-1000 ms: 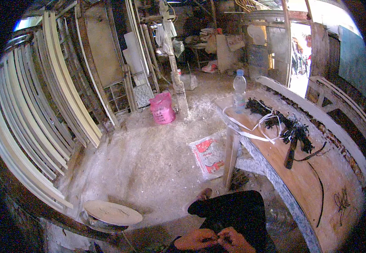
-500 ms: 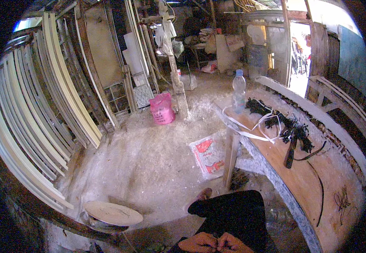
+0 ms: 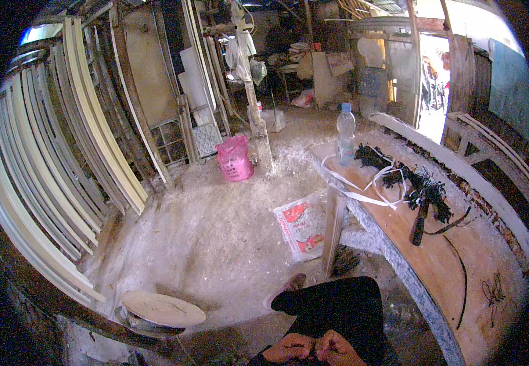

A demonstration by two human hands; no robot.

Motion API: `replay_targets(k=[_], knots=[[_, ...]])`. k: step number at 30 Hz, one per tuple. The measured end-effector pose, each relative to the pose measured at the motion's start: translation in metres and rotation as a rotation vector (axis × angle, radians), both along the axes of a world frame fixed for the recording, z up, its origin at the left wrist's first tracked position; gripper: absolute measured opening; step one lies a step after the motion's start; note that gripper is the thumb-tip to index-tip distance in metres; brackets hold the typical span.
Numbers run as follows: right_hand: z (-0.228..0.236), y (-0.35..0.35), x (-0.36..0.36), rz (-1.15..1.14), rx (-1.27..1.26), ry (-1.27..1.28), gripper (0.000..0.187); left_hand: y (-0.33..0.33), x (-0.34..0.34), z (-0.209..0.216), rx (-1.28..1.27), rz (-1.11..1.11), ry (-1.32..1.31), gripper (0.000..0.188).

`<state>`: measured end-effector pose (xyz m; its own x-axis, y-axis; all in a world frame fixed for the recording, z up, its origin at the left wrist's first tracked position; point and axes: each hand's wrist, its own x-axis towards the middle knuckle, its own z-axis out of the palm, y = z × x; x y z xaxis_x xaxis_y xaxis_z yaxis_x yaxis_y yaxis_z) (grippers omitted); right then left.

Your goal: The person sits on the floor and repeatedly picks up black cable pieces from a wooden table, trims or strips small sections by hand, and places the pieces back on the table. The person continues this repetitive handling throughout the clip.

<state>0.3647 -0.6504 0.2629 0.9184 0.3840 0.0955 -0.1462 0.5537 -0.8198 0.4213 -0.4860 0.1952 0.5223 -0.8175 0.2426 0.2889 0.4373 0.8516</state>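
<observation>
At the bottom edge, my left hand (image 3: 289,348) and my right hand (image 3: 336,349) meet over my lap, fingertips pinched close together. Something small and dark may sit between them, too small to name. To their right, the wooden bench (image 3: 392,238) carries a dark-handled tool (image 3: 419,227), its far end lost among a bundle of black strips (image 3: 428,194). A loop of white strap (image 3: 374,198) lies beside the bundle. One long black strip (image 3: 463,274) and a few thin dark strands (image 3: 494,291) rest on the bench nearer me.
A clear bottle with a blue cap (image 3: 345,134) stands on the bench's far end. A printed sack (image 3: 301,227) lies by the bench leg (image 3: 333,232). A pink bag (image 3: 234,158) leans near a post. Long pale boards (image 3: 45,177) line the left; a round lid (image 3: 163,308) sits nearby.
Both hands have shifted very slightly to the right and stay pinched together. The things on the bench and floor have not moved.
</observation>
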Motion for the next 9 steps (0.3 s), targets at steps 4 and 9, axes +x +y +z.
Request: replay_targets(k=[4, 9], knots=[[0.013, -0.003, -0.005, -0.144, -0.138, 0.012, 0.019, -0.001, 0.002, -0.004, 0.149, 0.282, -0.12, 0.025], [0.016, -0.002, -0.006, -0.21, -0.109, 0.002, 0.023, -0.001, 0.006, 0.012, 0.257, 0.125, -0.159, 0.045]])
